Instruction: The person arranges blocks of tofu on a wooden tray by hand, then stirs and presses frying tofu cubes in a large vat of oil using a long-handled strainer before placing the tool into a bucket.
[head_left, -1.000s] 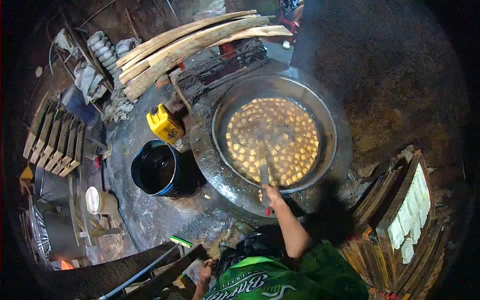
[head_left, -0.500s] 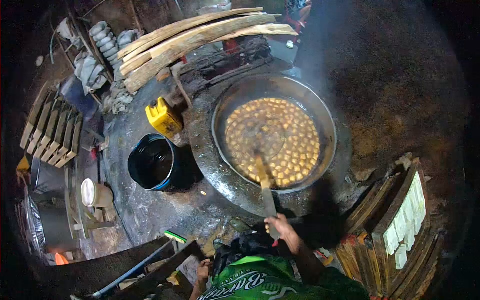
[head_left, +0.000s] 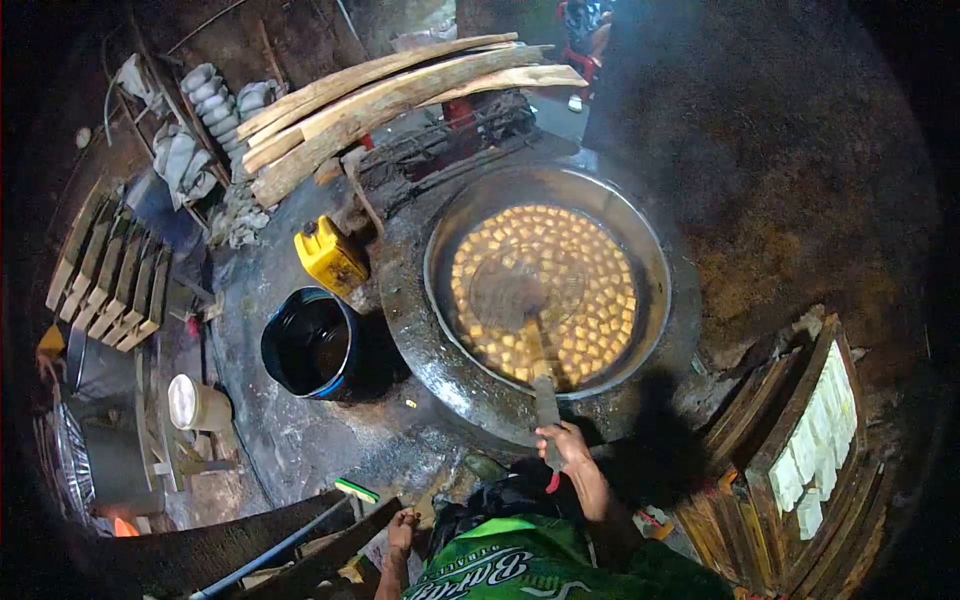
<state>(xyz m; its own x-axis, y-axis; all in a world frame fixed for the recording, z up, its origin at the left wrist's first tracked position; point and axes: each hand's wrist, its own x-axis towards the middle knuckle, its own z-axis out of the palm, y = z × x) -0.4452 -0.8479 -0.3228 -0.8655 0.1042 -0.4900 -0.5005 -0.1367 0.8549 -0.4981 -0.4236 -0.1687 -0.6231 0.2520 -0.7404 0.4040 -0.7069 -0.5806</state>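
My right hand is closed around the handle of a long-handled skimmer. Its round, dark head lies in the liquid of a large round pan, partly hidden by the murky surface. Many golden cubes of food, perhaps fried tofu, float around the skimmer head. The handle slopes over the near rim towards me, with a red end below my hand. My left hand hangs low beside my body, near a dark wooden board. Its fingers look curled, and nothing shows in them.
Left of the pan stand a dark bucket, a yellow jerrycan and a white pail. Long planks lie behind it. Wooden frames with white pieces lean at right. A green-headed brush lies near my left hand. Someone sits at the back.
The skimmer's handle and my right hand have shifted slightly right and nearer to me. The floating cubes have drifted around its head. My left hand stays low at my side.
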